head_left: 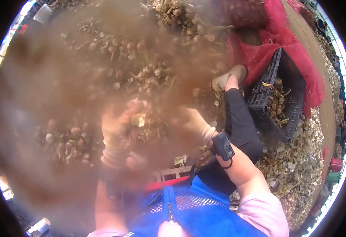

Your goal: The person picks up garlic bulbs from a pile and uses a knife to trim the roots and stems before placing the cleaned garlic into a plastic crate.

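Smears on the lens blur much of the view. My left hand [115, 132], in a pale work glove, is raised in front of my body with its fingers curled. A pale green-white piece [138, 119] shows at its fingers, too blurred to name. Across from it is my right hand [196, 124], also gloved, its fingers hidden by a brown smear. A black device is strapped to the right wrist. Beyond and around both hands lie heaped garlic bulbs [153, 75] with dry stems.
On the right, a black plastic crate [295, 93] holding garlic leans tilted beside red mesh netting [256, 55]. Pale garlic skins and scraps [295, 170] cover the ground below it. My dark-trousered leg [240, 118] stretches out between the pile and crate.
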A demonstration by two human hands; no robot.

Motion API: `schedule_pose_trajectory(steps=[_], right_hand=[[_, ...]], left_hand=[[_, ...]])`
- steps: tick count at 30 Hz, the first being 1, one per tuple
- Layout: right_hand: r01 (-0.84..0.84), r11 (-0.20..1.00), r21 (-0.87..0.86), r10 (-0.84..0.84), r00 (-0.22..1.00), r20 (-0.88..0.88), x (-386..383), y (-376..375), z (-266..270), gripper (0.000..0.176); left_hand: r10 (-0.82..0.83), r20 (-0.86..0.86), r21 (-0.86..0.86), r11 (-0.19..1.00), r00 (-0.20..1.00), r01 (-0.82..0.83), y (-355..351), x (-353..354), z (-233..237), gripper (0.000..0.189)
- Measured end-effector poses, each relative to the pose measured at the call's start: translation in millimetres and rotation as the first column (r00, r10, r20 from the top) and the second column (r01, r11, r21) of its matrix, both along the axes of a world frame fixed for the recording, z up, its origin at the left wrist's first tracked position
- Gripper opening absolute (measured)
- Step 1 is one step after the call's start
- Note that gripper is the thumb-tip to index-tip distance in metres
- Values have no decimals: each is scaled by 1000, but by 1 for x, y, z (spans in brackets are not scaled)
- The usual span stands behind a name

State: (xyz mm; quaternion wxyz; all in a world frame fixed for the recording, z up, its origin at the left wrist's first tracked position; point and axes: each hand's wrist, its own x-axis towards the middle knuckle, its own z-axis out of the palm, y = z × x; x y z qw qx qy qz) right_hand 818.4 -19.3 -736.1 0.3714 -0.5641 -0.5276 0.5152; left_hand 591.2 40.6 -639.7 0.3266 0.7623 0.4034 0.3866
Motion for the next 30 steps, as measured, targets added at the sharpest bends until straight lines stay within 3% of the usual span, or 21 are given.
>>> schedule_pose_trajectory(steps=[1, 2, 3, 4, 5, 8, 9, 11, 14, 15, 22, 23, 25, 30], right_hand=[[-16, 990, -143, -30, 950, -310, -5, 2, 0, 18], [-88, 985, -145, 36, 944, -328, -5, 1, 3, 22], [-134, 978, -161, 57, 910, -411, -3, 1, 8, 27], [-182, 968, -175, 74, 868, -492, -4, 2, 18, 32], [-131, 981, -141, 0, 732, -681, -10, 0, 32, 41], [-123, 978, -167, 40, 902, -430, 2, 2, 35, 38], [-109, 977, -183, 16, 893, -449, 3, -2, 5, 33], [-33, 999, -34, 25, 975, -220, 2, 0, 23, 28], [-49, 986, 157, 45, 999, 26, -1, 5, 27, 22], [-33, 986, 161, 22, 997, 70, -2, 4, 34, 22], [-167, 920, 354, 30, 932, 362, 3, -3, 47, 25], [-204, 910, 360, 46, 915, 401, 2, -4, 46, 25], [-244, 909, 338, 77, 895, 440, 0, -6, 51, 24], [-242, 938, 249, 123, 903, 413, -4, -8, 61, 17]], left_hand=[[0, 88, -117, 993, 996, 10, -8, 3, -3, 23], [8, 174, -233, 972, 985, 33, -16, 7, -6, 27], [-16, 285, -196, 978, 958, 74, -18, 15, -9, 32], [21, 326, -383, 917, 945, 112, -21, 17, -11, 32], [83, 354, -553, 822, 932, 137, -23, 19, -13, 33], [52, 310, -630, 759, 949, 164, -29, 19, -13, 34], [51, 313, -676, 713, 948, 185, -26, 16, -12, 34], [95, 345, -740, 640, 934, 208, -24, 21, -2, 37], [-47, 16, -570, 820, 999, 47, -23, 29, -4, 47], [-109, -43, -458, 885, 993, 78, -22, 25, -16, 54], [22, 278, -749, 631, 960, 203, -26, 24, -22, 51], [-29, 127, -700, 705, 991, 111, -27, 20, -24, 45], [-162, -54, -464, 878, 985, 119, -24, 14, -34, 39], [-225, -216, -310, 938, 950, 152, -29, 9, -57, 34]])
